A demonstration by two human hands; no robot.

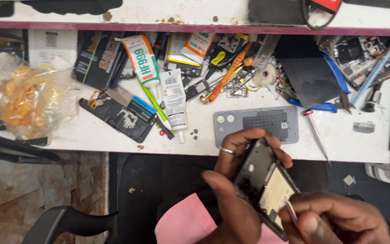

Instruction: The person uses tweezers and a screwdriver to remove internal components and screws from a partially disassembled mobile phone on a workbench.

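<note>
— Fingers (244,138) of the left hand (233,180) are wrapped around the opened phone (267,185), clamped on its long edges with the thumb along the near side. It sits tilted in the air, just below the desk (339,135) edge, over the lap.

— And the right hand (335,221)?

— Its fingers are pinched together on a thin, pale tool (290,210), the tip resting at the phone's lower end, near the cream-coloured panel inside.

— How would that phone handle?

— Light and stiff, I'd judge, but delicate: the back is off and the insides lie bare. Holding it by the frame edges, as now, looks safest; pressing on the exposed panel could harm it.

— What lies nearby?

— A grey back cover (256,124) lies flat on the desk, just beyond the left hand. A small screwdriver (314,133) lies to its right, a white glue tube (174,101) to its left, and a black phone frame (118,117) farther left.
</note>
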